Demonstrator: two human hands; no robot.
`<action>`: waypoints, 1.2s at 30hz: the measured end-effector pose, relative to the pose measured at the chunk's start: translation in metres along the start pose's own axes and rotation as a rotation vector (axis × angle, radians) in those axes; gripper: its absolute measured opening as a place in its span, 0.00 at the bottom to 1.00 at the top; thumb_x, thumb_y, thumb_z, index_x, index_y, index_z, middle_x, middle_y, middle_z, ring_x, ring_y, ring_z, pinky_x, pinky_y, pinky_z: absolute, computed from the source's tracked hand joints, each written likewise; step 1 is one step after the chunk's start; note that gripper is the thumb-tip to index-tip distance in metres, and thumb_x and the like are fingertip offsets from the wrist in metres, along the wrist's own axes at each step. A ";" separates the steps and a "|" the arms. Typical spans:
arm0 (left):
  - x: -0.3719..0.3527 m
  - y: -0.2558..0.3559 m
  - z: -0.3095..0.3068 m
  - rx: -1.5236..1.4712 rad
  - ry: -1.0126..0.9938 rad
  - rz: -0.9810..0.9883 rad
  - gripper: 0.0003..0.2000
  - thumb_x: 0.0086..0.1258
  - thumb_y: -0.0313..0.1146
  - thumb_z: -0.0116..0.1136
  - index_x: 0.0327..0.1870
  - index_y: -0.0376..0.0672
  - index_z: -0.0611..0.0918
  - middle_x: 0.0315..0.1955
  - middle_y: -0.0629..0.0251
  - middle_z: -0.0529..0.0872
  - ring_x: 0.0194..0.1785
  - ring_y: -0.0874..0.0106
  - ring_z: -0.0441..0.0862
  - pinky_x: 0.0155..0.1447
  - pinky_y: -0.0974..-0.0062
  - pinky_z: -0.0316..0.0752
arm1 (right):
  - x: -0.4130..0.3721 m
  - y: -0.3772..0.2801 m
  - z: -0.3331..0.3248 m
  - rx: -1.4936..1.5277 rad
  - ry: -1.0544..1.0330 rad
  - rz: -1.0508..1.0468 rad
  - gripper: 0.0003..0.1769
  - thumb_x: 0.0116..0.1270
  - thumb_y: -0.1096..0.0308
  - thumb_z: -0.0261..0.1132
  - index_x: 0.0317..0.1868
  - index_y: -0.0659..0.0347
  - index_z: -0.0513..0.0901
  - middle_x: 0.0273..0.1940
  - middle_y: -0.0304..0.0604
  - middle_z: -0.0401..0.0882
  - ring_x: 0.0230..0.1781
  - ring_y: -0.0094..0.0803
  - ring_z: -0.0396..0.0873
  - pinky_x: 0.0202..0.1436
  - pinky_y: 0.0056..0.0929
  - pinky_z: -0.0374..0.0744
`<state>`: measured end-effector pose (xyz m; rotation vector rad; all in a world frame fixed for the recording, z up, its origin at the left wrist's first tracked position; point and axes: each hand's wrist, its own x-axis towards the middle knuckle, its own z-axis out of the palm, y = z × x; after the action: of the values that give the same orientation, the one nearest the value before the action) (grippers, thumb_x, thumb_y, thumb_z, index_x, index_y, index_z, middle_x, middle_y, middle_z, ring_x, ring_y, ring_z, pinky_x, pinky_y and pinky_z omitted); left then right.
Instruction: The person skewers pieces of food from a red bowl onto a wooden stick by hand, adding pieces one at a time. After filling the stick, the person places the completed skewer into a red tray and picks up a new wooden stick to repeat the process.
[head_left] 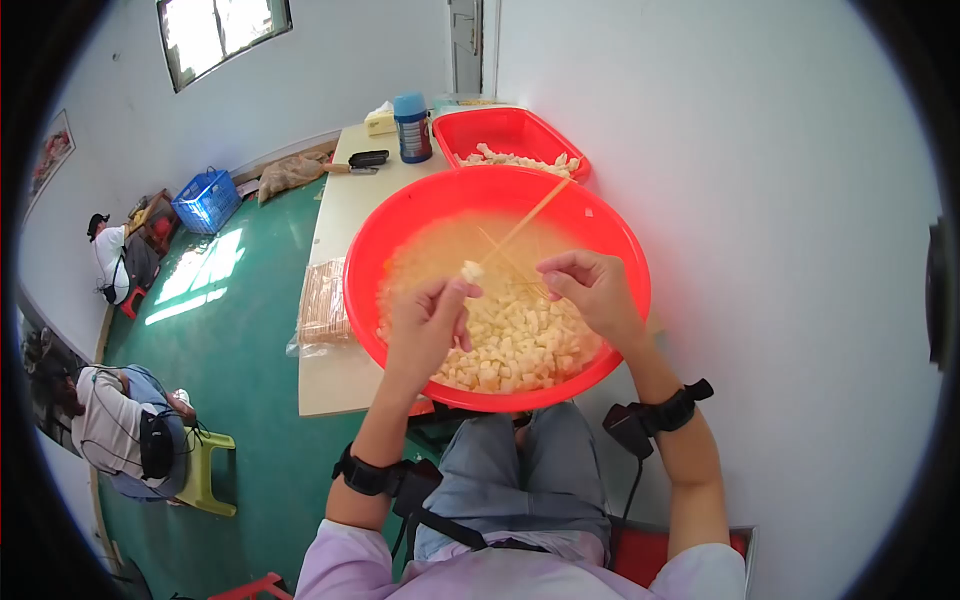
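A large red basin (365, 225) in front of me holds many small pale cubes (510, 345) in cloudy liquid. Over its left side my left hand (430, 325) has its fingers pinched at one pale cube (472, 270). A longer wooden stick (535, 212) slants from beside that cube toward the basin's far rim. My right hand (592, 290) is over the right side, thumb and forefinger closed on thin bamboo skewers (513, 263) that point up and left. How many skewers it holds is not clear.
Bundled skewers in plastic (325, 300) lie left of the basin on the table (335, 385). Behind stand a smaller red tub (510, 125), a blue bottle (412, 128) and a tissue box (380, 120). A wall is close on my right. Two people sit at the left.
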<state>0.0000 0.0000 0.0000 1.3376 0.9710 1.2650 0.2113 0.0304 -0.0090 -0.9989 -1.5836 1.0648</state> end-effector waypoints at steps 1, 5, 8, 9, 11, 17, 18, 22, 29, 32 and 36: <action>0.001 -0.001 -0.004 0.016 0.030 0.023 0.13 0.67 0.35 0.46 0.33 0.33 0.77 0.11 0.73 0.67 0.13 0.83 0.66 0.18 0.85 0.66 | -0.003 -0.003 -0.003 -0.075 -0.007 0.007 0.13 0.55 0.71 0.59 0.43 0.59 0.80 0.35 0.41 0.78 0.34 0.30 0.76 0.39 0.26 0.75; 0.002 -0.004 -0.017 0.015 0.082 0.002 0.12 0.68 0.34 0.46 0.31 0.33 0.76 0.11 0.74 0.65 0.13 0.84 0.64 0.17 0.87 0.63 | -0.007 -0.007 -0.010 -0.520 -0.157 -0.002 0.13 0.53 0.73 0.60 0.41 0.63 0.79 0.37 0.43 0.79 0.41 0.32 0.76 0.46 0.29 0.74; 0.000 -0.006 -0.018 -0.003 0.078 -0.012 0.12 0.68 0.34 0.46 0.31 0.34 0.76 0.11 0.74 0.65 0.13 0.84 0.64 0.17 0.87 0.63 | -0.010 -0.013 -0.009 -0.641 -0.251 -0.045 0.12 0.51 0.73 0.60 0.38 0.64 0.80 0.34 0.44 0.79 0.40 0.35 0.76 0.45 0.30 0.73; 0.000 -0.006 -0.018 0.002 0.074 -0.009 0.12 0.68 0.34 0.46 0.31 0.34 0.76 0.11 0.74 0.65 0.13 0.84 0.64 0.17 0.87 0.63 | -0.011 -0.016 -0.009 -0.716 -0.305 -0.042 0.11 0.50 0.72 0.60 0.36 0.64 0.80 0.33 0.45 0.79 0.38 0.36 0.76 0.43 0.32 0.73; 0.000 -0.005 -0.019 0.014 0.066 -0.005 0.12 0.68 0.34 0.46 0.31 0.34 0.76 0.11 0.74 0.65 0.13 0.85 0.63 0.17 0.86 0.63 | -0.013 -0.021 -0.008 -0.862 -0.416 -0.034 0.10 0.49 0.70 0.60 0.33 0.63 0.81 0.30 0.48 0.78 0.34 0.39 0.77 0.40 0.34 0.73; 0.000 -0.008 -0.020 0.024 0.053 0.018 0.12 0.68 0.34 0.46 0.29 0.34 0.76 0.10 0.74 0.65 0.13 0.85 0.62 0.17 0.86 0.63 | -0.011 -0.006 -0.005 -0.812 -0.375 -0.058 0.09 0.50 0.67 0.61 0.30 0.64 0.80 0.29 0.47 0.78 0.32 0.37 0.77 0.39 0.31 0.74; 0.000 -0.007 -0.020 0.024 0.048 0.012 0.12 0.68 0.34 0.46 0.29 0.33 0.76 0.10 0.74 0.65 0.13 0.85 0.62 0.17 0.86 0.63 | -0.010 -0.011 -0.004 -0.790 -0.336 -0.044 0.10 0.51 0.67 0.62 0.31 0.65 0.80 0.29 0.46 0.78 0.32 0.36 0.77 0.39 0.30 0.74; 0.000 -0.007 -0.021 0.005 0.021 0.001 0.12 0.67 0.34 0.46 0.28 0.34 0.76 0.10 0.74 0.64 0.13 0.85 0.61 0.17 0.86 0.63 | 0.002 -0.034 0.001 -0.644 -0.158 -0.036 0.11 0.54 0.67 0.61 0.34 0.66 0.79 0.27 0.43 0.78 0.31 0.29 0.77 0.38 0.26 0.74; -0.002 -0.001 -0.022 -0.031 0.017 -0.035 0.12 0.67 0.32 0.45 0.24 0.35 0.74 0.10 0.74 0.64 0.13 0.84 0.61 0.17 0.85 0.63 | 0.012 -0.013 0.016 0.044 0.047 0.021 0.11 0.58 0.70 0.57 0.39 0.69 0.76 0.30 0.43 0.78 0.33 0.27 0.77 0.39 0.24 0.76; -0.003 -0.005 -0.023 -0.090 0.038 -0.007 0.13 0.67 0.33 0.45 0.24 0.35 0.74 0.10 0.75 0.64 0.13 0.85 0.62 0.17 0.86 0.61 | 0.010 -0.013 0.008 0.449 0.082 0.098 0.12 0.59 0.73 0.55 0.42 0.69 0.74 0.33 0.44 0.77 0.34 0.29 0.78 0.40 0.27 0.77; -0.005 -0.006 -0.023 -0.135 0.057 0.015 0.13 0.66 0.32 0.45 0.22 0.36 0.74 0.09 0.75 0.64 0.12 0.86 0.61 0.16 0.87 0.61 | 0.009 -0.010 -0.007 0.724 0.060 0.199 0.13 0.59 0.73 0.53 0.44 0.67 0.74 0.33 0.43 0.77 0.36 0.30 0.77 0.41 0.30 0.78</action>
<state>-0.0232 -0.0004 -0.0078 1.2115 0.8996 1.3624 0.2152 0.0371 0.0044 -0.6781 -0.9288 1.5730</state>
